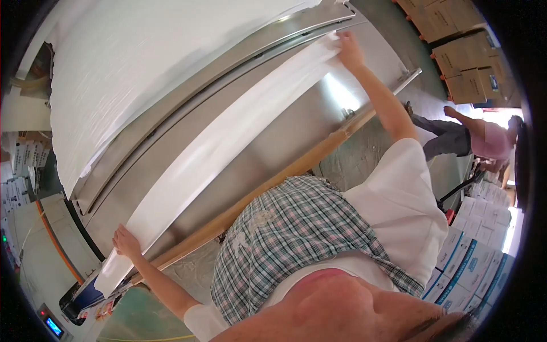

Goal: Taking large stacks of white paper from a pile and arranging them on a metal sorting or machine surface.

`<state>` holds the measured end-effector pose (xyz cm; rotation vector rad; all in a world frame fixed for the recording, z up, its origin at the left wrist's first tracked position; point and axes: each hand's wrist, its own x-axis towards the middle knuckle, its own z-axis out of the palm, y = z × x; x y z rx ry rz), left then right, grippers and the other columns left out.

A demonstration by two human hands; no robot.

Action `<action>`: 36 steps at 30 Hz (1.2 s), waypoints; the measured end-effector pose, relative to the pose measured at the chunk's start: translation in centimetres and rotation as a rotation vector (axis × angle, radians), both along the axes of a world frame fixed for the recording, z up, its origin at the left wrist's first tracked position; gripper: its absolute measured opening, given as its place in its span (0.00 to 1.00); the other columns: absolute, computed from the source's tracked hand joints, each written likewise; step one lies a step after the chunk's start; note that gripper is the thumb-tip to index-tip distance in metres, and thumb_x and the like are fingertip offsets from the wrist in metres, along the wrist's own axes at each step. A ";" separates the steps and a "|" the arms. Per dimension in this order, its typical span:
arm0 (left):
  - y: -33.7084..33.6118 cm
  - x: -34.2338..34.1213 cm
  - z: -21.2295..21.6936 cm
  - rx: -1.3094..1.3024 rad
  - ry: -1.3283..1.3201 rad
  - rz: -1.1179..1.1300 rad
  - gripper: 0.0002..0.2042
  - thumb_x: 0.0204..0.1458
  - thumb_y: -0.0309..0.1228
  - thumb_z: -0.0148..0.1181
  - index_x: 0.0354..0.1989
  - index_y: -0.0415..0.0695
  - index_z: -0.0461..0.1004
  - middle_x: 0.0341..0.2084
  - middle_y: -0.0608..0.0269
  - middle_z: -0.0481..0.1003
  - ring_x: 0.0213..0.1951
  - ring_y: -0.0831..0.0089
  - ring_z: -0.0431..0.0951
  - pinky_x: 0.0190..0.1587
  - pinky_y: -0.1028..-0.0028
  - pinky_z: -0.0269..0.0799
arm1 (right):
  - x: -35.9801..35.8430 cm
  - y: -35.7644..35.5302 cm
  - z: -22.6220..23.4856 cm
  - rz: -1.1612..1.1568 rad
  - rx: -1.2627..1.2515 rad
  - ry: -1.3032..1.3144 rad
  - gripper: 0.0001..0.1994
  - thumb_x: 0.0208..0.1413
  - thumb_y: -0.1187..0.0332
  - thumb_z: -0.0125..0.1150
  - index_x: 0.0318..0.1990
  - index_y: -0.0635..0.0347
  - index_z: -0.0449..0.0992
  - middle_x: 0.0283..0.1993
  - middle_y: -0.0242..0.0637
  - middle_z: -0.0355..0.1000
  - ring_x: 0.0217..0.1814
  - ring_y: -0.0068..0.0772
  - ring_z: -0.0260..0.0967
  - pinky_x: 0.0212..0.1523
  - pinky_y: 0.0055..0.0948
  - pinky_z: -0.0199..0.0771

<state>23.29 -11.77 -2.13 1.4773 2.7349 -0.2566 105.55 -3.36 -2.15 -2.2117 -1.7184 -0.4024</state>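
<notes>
A long, narrow white strip (228,134), perhaps folded film or paper, stretches diagonally over a shiny metal table (273,139). At its near left end, my left hand (127,242) is closed on the strip, and a short tail of it hangs past the fingers. The far right end is pinched in my right hand (350,50), with the arm reaching well out. Between the two hands the strip looks flat and taut. Beyond it lies a broad, wrinkled white sheet (154,62), behind a raised metal bar (171,108).
A brown padded edge (285,171) runs along the table's near side, close to my checked apron (296,222). Brown cartons (467,62) are stacked at far right, blue-and-white boxes (467,268) at lower right. Another person (484,137) stands at right. A small lit screen (53,326) sits at lower left.
</notes>
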 end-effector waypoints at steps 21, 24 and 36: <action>3.1 9.3 0.2 -0.323 -0.106 -0.133 0.26 0.53 0.55 0.28 0.53 0.57 0.61 0.57 0.60 0.56 0.59 0.50 0.49 0.51 0.35 0.39 | 7.5 6.1 -4.7 0.029 -0.646 0.242 0.27 0.58 0.50 0.26 0.58 0.56 0.54 0.56 0.55 0.55 0.57 0.56 0.53 0.58 0.41 0.51; 1.3 1.9 -2.7 -0.255 -0.044 -0.246 0.24 0.53 0.54 0.30 0.53 0.58 0.62 0.56 0.57 0.56 0.58 0.50 0.50 0.50 0.35 0.41 | 5.3 5.9 -4.9 0.150 -0.609 0.424 0.26 0.58 0.53 0.30 0.53 0.67 0.61 0.54 0.53 0.59 0.59 0.47 0.53 0.60 0.35 0.46; -9.0 8.8 0.6 0.646 -0.143 -0.272 0.21 0.45 0.38 0.55 0.49 0.49 0.66 0.52 0.56 0.62 0.57 0.63 0.58 0.58 0.56 0.46 | -17.0 0.5 2.0 0.685 -1.513 1.054 0.31 0.37 0.53 0.66 0.46 0.63 0.64 0.46 0.34 0.63 0.47 0.28 0.61 0.45 0.28 0.64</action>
